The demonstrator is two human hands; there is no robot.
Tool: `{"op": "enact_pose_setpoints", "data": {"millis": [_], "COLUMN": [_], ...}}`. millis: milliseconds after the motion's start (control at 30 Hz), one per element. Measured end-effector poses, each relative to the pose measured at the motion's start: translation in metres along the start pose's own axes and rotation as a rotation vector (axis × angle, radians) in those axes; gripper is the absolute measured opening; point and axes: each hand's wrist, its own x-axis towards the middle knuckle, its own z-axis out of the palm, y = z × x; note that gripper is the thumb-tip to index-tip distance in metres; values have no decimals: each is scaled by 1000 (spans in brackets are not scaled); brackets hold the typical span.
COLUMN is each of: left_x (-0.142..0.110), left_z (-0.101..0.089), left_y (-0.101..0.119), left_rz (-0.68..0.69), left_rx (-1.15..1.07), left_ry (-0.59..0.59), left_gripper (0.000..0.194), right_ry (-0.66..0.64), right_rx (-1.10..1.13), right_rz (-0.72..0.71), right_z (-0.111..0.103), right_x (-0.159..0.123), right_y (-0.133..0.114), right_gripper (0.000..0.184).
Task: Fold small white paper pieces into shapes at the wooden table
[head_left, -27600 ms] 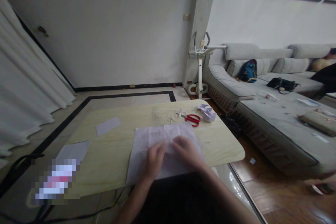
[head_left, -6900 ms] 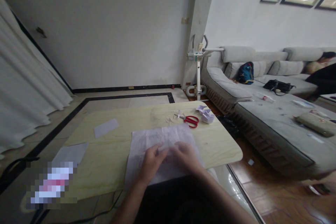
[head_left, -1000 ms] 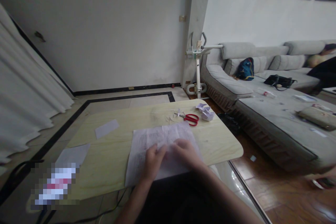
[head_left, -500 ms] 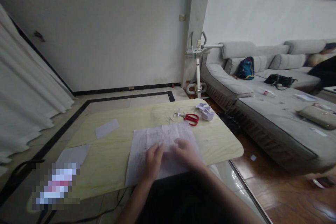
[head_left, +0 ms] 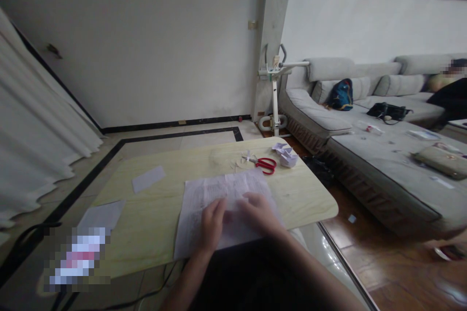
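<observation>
A large white printed sheet of paper [head_left: 204, 194] lies on the pale wooden table [head_left: 156, 214] in front of me. My left hand [head_left: 211, 223] rests on its near middle with the fingers stretched flat. My right hand [head_left: 257, 211] sits just to the right of it on the same sheet, fingers curled down and pressing the paper. The two hands nearly touch. What lies under the fingers is hidden.
Red scissors [head_left: 266, 165] and small folded paper pieces [head_left: 286, 155] lie at the table's far right. Two loose paper slips [head_left: 148, 178] [head_left: 102, 214] lie at the left. A grey sofa [head_left: 383, 155] with bags stands to the right; a person sits at its far end.
The hands stay on the sheet. My left fingers have shifted slightly and lie flatter than a second ago. The sheet has not moved.
</observation>
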Motion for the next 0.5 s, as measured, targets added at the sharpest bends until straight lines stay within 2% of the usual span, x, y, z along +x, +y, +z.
{"op": "enact_pose_setpoints", "data": {"millis": [100,267,500], "left_x": [0,2,5], "left_z": [-1,0,1], "left_y": [0,0,-2], "left_rz": [-6,-14,-30], "left_rx": [-6,29,76], "left_ry": [18,-19,-10], "left_gripper": [35,31,40], "right_ry": [-25,-36,-61], "right_rx": [46,23,16], "right_rz": [3,-32,-32], "right_z": [-2,-4,-3], "right_x": [1,1,1], "right_y": [-4,-4,-2], "right_gripper": [29,27,28]}}
